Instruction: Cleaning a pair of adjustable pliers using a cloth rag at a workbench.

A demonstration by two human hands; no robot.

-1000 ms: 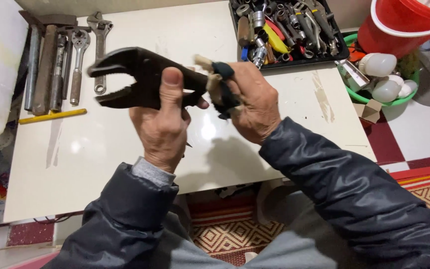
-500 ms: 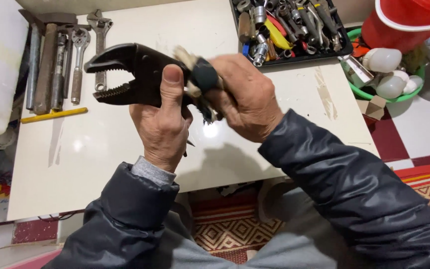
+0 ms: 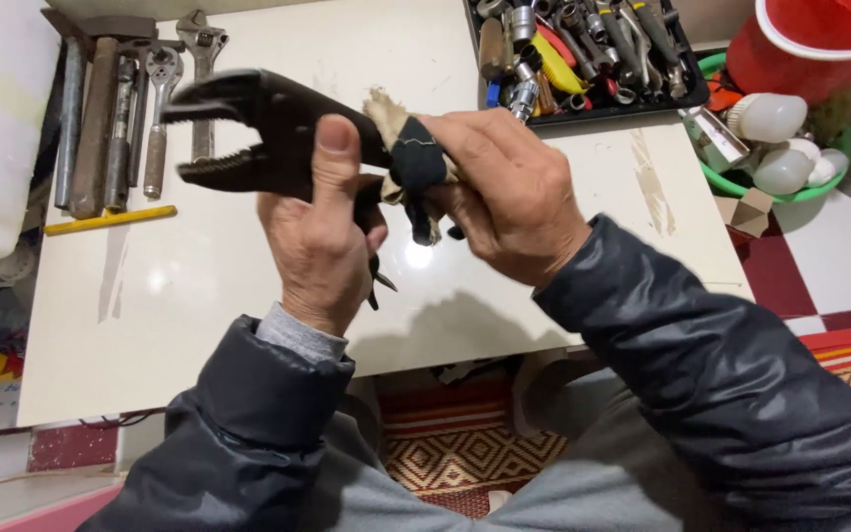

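We're looking down over the white table [image 3: 199, 325], and the left hand [image 3: 322, 241] has its fingers wrapped tight around the handles of a pair of black locking pliers [image 3: 258, 138], thumb pressed flat along the top. The pliers sit raised above the table, toothed jaws parted and pointing away to the left of that hand. Right beside it, the right hand [image 3: 514, 197] has its fingers bunched together on a dirty rag [image 3: 411, 163], part pale, part dark, and the rag is pressed against the pliers' body just next to the left thumb. A loose end of the cloth hangs down between the two hands.

Beyond the pliers' jaws, at the far left of the table, lies a row of wrenches and steel bars [image 3: 115, 108], with a yellow pencil [image 3: 110, 219] lying just in front of them. Off beyond the right hand, a black tray of sockets and tools [image 3: 583, 49] sits at the table's far edge. Past the table's right end we see a green basin of light bulbs [image 3: 780, 153] and a red bucket [image 3: 819, 44].
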